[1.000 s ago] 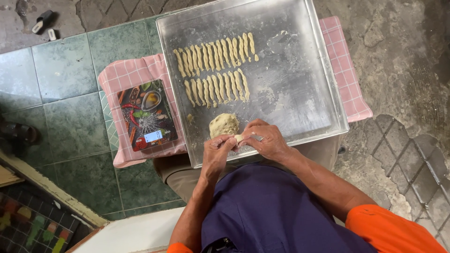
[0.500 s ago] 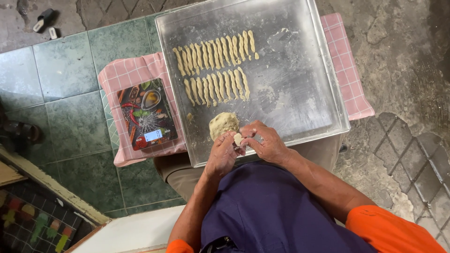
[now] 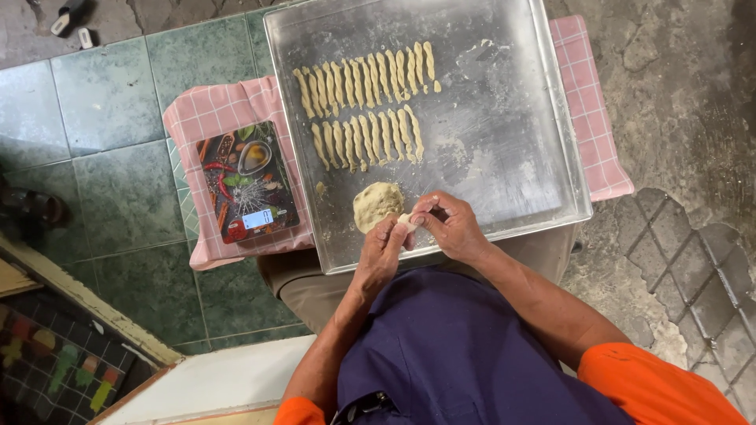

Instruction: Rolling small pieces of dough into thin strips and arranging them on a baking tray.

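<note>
Your hands, left hand (image 3: 380, 253) and right hand (image 3: 450, 229), are meeting over the baking tray's (image 3: 512, 149) near edge, just right of the dough lump (image 3: 376, 205). Two rows of dough twists (image 3: 365, 94) are lying beyond it, and the kitchen scale (image 3: 247, 182) is sitting left of the tray on the cloth (image 3: 206, 118).

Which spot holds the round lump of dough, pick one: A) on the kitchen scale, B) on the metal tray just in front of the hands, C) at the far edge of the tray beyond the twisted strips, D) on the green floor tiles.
B: the lump of dough lies on the metal tray right by the left hand and right hand, nearer than the rows of twisted strips.
</note>
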